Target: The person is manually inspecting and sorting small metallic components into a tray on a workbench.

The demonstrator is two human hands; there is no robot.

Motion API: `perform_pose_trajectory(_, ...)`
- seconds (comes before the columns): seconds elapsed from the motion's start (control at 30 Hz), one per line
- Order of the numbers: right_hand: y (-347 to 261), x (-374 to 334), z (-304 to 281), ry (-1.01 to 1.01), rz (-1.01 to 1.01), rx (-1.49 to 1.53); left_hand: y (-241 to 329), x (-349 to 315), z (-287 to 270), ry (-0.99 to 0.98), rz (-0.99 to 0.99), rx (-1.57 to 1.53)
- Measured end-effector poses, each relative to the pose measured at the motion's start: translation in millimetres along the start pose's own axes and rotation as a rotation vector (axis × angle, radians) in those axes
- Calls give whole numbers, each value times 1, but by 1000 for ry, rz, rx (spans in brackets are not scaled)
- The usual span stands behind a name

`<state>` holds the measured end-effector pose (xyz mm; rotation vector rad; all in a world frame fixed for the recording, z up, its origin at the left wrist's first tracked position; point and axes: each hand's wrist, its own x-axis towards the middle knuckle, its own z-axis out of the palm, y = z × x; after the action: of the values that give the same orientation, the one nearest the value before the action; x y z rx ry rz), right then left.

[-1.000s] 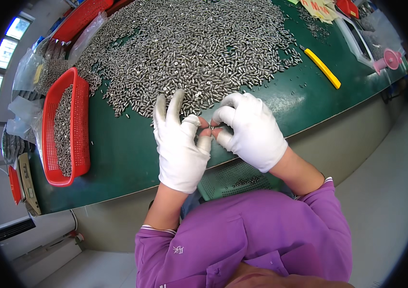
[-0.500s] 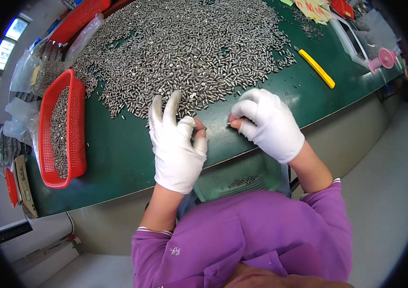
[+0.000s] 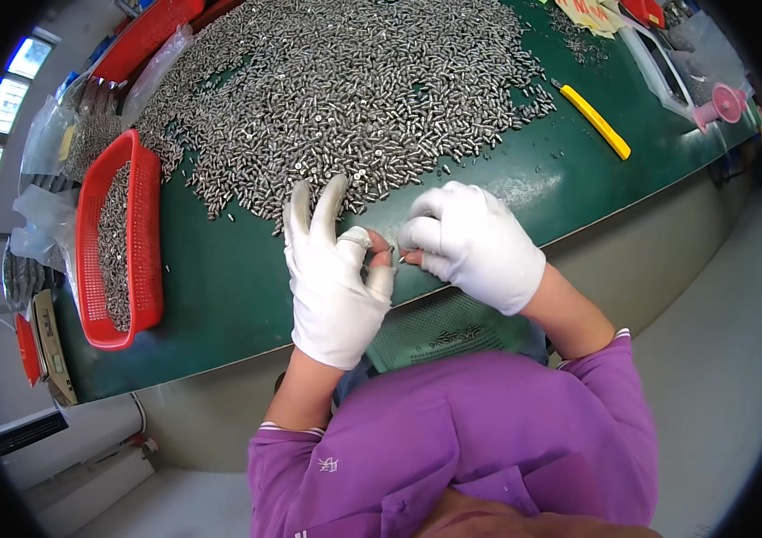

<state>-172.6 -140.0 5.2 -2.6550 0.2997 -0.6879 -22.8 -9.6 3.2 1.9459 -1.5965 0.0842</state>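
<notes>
My left hand [image 3: 334, 291], in a white glove with thumb and index fingertips bare, pinches a small metal part [image 3: 391, 252]. Its other fingers stretch toward the large pile of small silvery metal pieces [image 3: 354, 99]. Close by on the right, my right hand [image 3: 479, 242], gloved the same way, pinches a tiny pale metal piece [image 3: 401, 259] between thumb and finger. The two pinched parts are almost together above the table's near edge; whether they touch I cannot tell. Below the hands, a green mesh basket [image 3: 387, 350] holds several small dark metal pieces.
A red plastic basket [image 3: 149, 269] of metal pieces stands left on the green table [image 3: 219, 305]. A yellow utility knife [image 3: 594, 120] lies on the right. Farther right are a pink spool-like object [image 3: 723, 103] and a white-framed tray [image 3: 654, 67]. A scale [image 3: 51, 345] sits far left.
My right hand has moved left and toward me, bringing its piece up close to the one in my left hand. The left hand has shifted slightly down and right.
</notes>
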Motion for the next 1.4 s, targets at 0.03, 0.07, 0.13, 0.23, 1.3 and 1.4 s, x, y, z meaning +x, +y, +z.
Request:
perform_pose_trajectory(0.03, -2, 2, 1, 3, 4, 2, 1, 0, -1, -5, 3, 1)
perform_pose_trajectory(0.07, -4, 4, 2, -35, 72, 7, 2, 0, -2, -11, -7, -4)
perform_pose_trajectory(0.13, -7, 4, 4, -74, 139, 17, 3, -2, -4, -21, -18, -7)
perform_pose_trajectory(0.23, -14, 0, 6, 8, 200, 16, 2, -2, -4, -22, 3, 38)
perform_pose_trajectory(1.3, -18, 14, 13, 49, -122, -175, -7, -16, -11, 22, -35, -53)
perform_pose_trajectory(1.4, -16, 15, 14, 34, -80, -72, -6, -17, -12, 31, -50, -31)
